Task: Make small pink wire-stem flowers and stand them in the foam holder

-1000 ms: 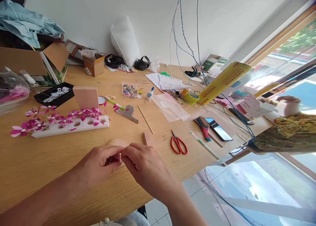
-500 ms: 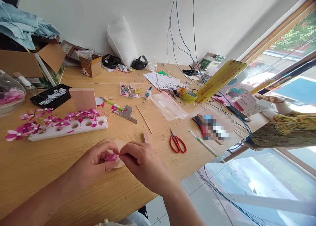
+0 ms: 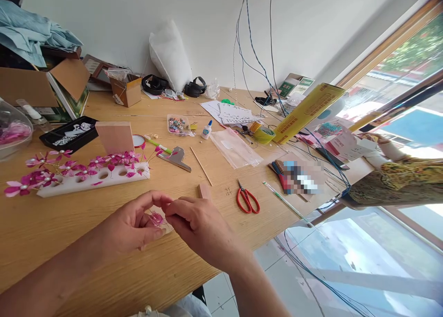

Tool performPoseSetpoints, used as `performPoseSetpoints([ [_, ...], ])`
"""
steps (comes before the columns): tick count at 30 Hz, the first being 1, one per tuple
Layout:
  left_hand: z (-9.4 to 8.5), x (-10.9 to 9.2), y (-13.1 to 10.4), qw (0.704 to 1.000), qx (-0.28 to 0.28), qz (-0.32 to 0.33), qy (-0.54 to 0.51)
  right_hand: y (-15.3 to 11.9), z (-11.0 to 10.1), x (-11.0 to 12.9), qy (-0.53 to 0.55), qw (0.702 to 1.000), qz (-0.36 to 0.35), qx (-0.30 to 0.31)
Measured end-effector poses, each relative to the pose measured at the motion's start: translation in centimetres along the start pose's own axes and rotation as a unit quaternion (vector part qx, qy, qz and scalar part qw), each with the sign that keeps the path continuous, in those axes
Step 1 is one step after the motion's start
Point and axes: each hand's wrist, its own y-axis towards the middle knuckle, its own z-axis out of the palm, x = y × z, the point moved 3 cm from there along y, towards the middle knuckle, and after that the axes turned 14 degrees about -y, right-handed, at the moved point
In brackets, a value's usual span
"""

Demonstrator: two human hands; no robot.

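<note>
Between my hands is a small bundle of magenta thread point(image 3: 156, 218). My left hand point(image 3: 136, 222) curls round it, with the loops showing between thumb and fingers. My right hand point(image 3: 197, 222) is pinched at the bundle's right side; what its fingertips grip is hidden. A pale round piece point(image 3: 168, 224) shows partly behind the hands. Beyond them, a white foam strip with holes point(image 3: 93, 183) bears magenta flowers point(image 3: 85, 170) on wire stems. Red-handled scissors point(image 3: 247, 199) lie to the right of my right hand.
A wooden block point(image 3: 204, 191), thin stick point(image 3: 201, 165), metal clip point(image 3: 177, 159), glue bottle point(image 3: 206, 130) and bead box point(image 3: 178, 124) are on the table. A black tray point(image 3: 71, 136) stands left. Another person's patterned sleeve point(image 3: 408, 174) is at the far right.
The magenta bundle looks looser and more spread out. My left fingers have shifted, with the thumb lower and further from the fingertips. The view has moved slightly.
</note>
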Motion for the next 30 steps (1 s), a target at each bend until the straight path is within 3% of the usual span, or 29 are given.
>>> performPoseSetpoints([
  [6, -0.1, 1.5, 0.0, 0.999, 0.004, -0.013, -0.049, 0.0, 0.1, 0.0, 0.051, 0.999, 0.003, -0.007],
  [12, -0.7, 1.4, 0.1, 1.0, -0.005, -0.018, -0.005, 0.0, 0.5, -0.4, 0.045, 0.998, 0.019, -0.026],
  [21, -1.8, 1.7, 0.6, 0.998, -0.011, -0.013, 0.059, 0.0, 0.3, -0.4, 0.005, 0.999, 0.033, 0.007],
  [26, -3.7, 0.3, -0.4, 0.991, -0.108, 0.034, 0.078, 0.0, 0.6, -0.5, -0.02, 0.999, 0.037, 0.018],
  [28, -3.3, -0.6, -1.2, 0.985, -0.127, 0.069, 0.094, 0.1, 0.8, -0.4, -0.029, 0.998, 0.036, 0.031],
  [30, -2.0, -1.0, -1.8, 0.984, -0.105, 0.076, 0.125, 0.3, 0.9, -0.2, -0.04, 0.998, 0.033, 0.041],
])
